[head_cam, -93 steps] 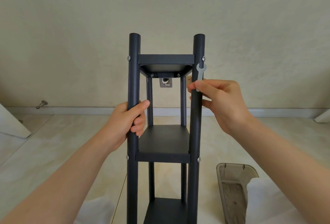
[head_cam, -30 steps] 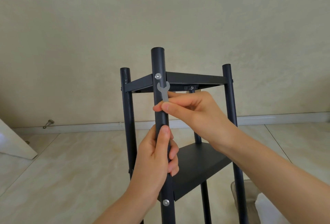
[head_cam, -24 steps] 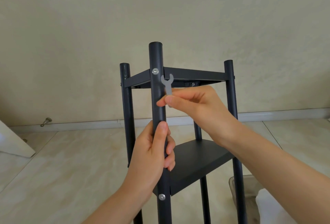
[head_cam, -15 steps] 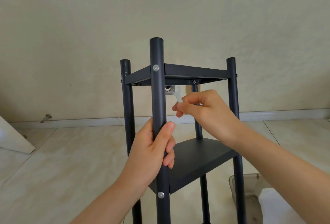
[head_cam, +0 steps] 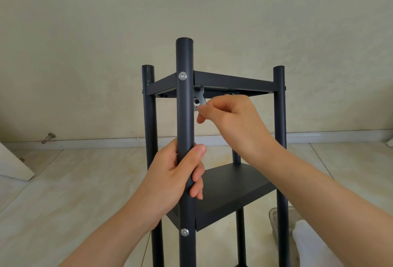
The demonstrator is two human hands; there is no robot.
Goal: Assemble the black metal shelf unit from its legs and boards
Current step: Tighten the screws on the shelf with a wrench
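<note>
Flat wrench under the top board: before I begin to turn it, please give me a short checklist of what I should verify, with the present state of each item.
1. Shelf steadied: the left hand grips the front leg: ok.
2. Tool held: the right hand pinches the flat wrench: ok.
3. Tool position: the wrench head is raised just under the top board, behind the front leg: ok.
4. Wrench seated on a nut: cannot tell, the front leg hides the contact.
5. The top screw head is in place on the front leg: ok.
6. Tightness of that screw: cannot tell.
</note>
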